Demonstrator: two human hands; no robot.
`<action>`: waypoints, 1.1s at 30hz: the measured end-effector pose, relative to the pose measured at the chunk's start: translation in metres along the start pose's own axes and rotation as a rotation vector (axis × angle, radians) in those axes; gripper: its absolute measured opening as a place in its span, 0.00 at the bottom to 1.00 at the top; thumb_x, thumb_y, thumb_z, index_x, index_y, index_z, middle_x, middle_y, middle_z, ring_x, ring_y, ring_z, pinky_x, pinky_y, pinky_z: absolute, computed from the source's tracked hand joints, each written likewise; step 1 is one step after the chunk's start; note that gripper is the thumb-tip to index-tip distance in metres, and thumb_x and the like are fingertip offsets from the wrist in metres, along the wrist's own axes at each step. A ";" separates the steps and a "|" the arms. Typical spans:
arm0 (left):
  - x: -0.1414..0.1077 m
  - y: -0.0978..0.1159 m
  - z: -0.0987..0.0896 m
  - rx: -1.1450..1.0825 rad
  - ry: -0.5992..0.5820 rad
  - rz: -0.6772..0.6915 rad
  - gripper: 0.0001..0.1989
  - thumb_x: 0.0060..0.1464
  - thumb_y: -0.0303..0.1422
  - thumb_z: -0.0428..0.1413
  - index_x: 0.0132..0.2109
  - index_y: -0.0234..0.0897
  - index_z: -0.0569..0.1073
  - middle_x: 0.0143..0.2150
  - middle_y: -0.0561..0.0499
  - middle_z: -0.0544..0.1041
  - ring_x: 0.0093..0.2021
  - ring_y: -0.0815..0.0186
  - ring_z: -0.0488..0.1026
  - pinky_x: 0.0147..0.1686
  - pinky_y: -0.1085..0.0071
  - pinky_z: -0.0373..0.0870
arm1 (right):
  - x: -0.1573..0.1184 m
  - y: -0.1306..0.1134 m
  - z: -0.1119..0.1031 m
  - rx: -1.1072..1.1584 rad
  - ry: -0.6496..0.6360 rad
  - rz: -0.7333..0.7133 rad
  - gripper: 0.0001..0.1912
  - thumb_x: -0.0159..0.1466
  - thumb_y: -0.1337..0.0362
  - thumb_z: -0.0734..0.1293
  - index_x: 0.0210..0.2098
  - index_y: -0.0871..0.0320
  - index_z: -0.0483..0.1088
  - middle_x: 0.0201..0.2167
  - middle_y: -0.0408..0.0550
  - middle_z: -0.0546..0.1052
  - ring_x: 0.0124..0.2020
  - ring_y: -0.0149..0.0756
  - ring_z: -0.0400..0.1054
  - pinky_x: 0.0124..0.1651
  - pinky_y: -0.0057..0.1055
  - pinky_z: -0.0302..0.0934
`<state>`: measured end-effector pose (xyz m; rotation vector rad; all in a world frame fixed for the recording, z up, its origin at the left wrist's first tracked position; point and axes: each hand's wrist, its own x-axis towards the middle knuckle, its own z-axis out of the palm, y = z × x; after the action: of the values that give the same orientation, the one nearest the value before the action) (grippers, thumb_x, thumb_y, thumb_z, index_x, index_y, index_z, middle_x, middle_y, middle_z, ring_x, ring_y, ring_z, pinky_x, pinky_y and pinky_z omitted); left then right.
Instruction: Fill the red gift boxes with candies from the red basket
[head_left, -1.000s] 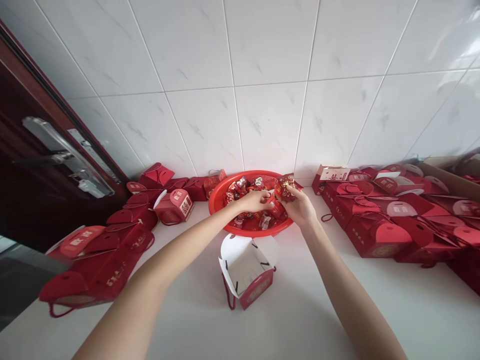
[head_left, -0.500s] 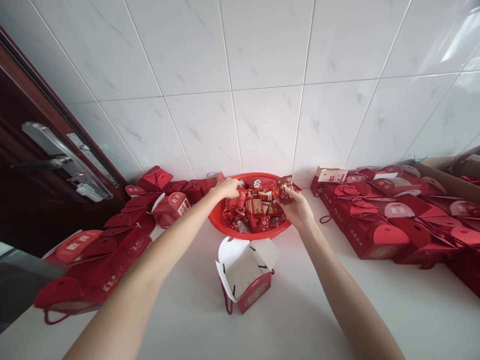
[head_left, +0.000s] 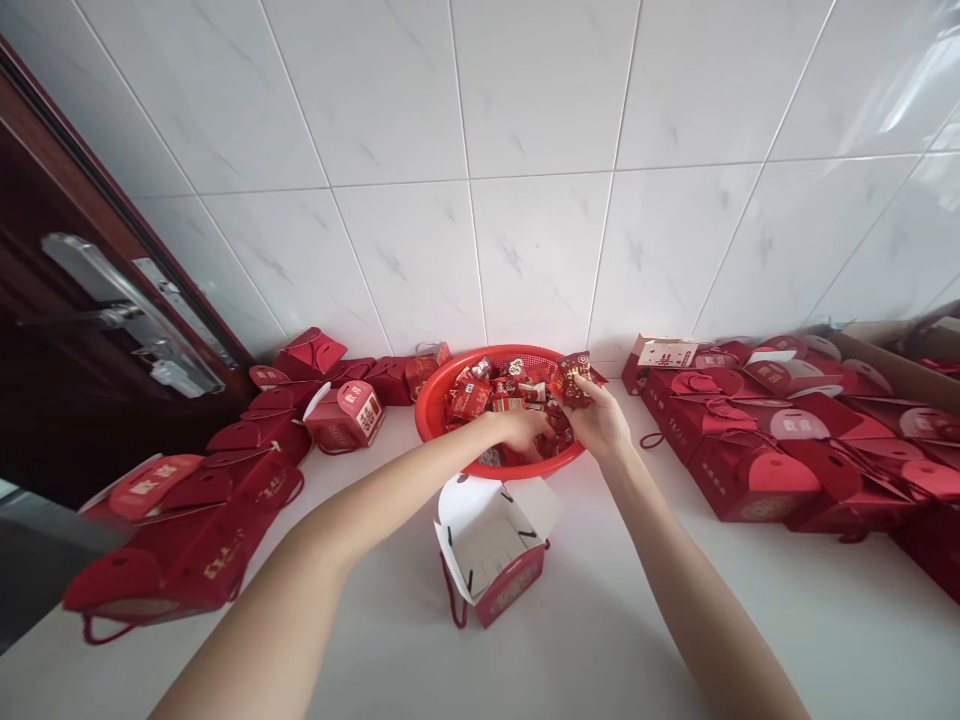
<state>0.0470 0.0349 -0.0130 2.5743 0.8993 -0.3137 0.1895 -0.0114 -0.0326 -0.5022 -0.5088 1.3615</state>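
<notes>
A red plastic basket (head_left: 429,412) by the wall holds many wrapped sweets in red, gold and white. Down among them at the basket's front right is my left hand (head_left: 529,433); its fingertips are partly hidden, so I cannot see whether they grip anything. At the basket's right rim, my right hand (head_left: 600,415) pinches a dark red and gold snack packet (head_left: 574,372). In front of the basket stands a red gift box (head_left: 510,585), its white-lined flaps open, with a cord handle hanging at its left. Its visible inside is bare.
Closed red gift boxes line the left (head_left: 217,520) and right (head_left: 757,480) sides of the white table (head_left: 600,620). A smaller red box (head_left: 345,418) stands left of the basket. A cardboard carton (head_left: 892,360) is at far right. Behind are a tiled wall and a dark door (head_left: 75,400).
My left hand has moved from the basket's left side to its front right. The red packet it was touching now lies among the sweets. My right hand keeps its packet, almost unmoved.
</notes>
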 end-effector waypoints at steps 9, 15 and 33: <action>-0.019 -0.002 -0.014 0.109 -0.112 -0.119 0.14 0.45 0.33 0.62 0.42 0.41 0.82 0.43 0.48 0.81 0.40 0.55 0.76 0.37 0.67 0.72 | -0.002 -0.002 0.004 0.036 0.031 0.034 0.08 0.53 0.73 0.74 0.31 0.55 0.76 0.33 0.41 0.82 0.39 0.35 0.77 0.47 0.33 0.73; -0.023 0.012 -0.006 0.147 -0.129 -0.140 0.24 0.44 0.35 0.63 0.52 0.44 0.79 0.58 0.42 0.74 0.47 0.50 0.76 0.40 0.63 0.73 | -0.004 -0.002 0.008 0.052 0.045 0.033 0.08 0.54 0.74 0.73 0.30 0.55 0.75 0.32 0.41 0.82 0.36 0.33 0.77 0.42 0.28 0.73; -0.050 -0.059 -0.044 -0.027 0.230 -0.202 0.11 0.54 0.39 0.58 0.39 0.40 0.82 0.38 0.52 0.82 0.38 0.64 0.75 0.35 0.74 0.64 | -0.003 -0.002 0.008 0.105 0.054 0.031 0.08 0.55 0.76 0.72 0.30 0.57 0.75 0.31 0.42 0.82 0.36 0.35 0.77 0.45 0.34 0.74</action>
<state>-0.0252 0.0689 0.0261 2.5339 1.2401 -0.0597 0.1861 -0.0148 -0.0254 -0.4610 -0.3847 1.3929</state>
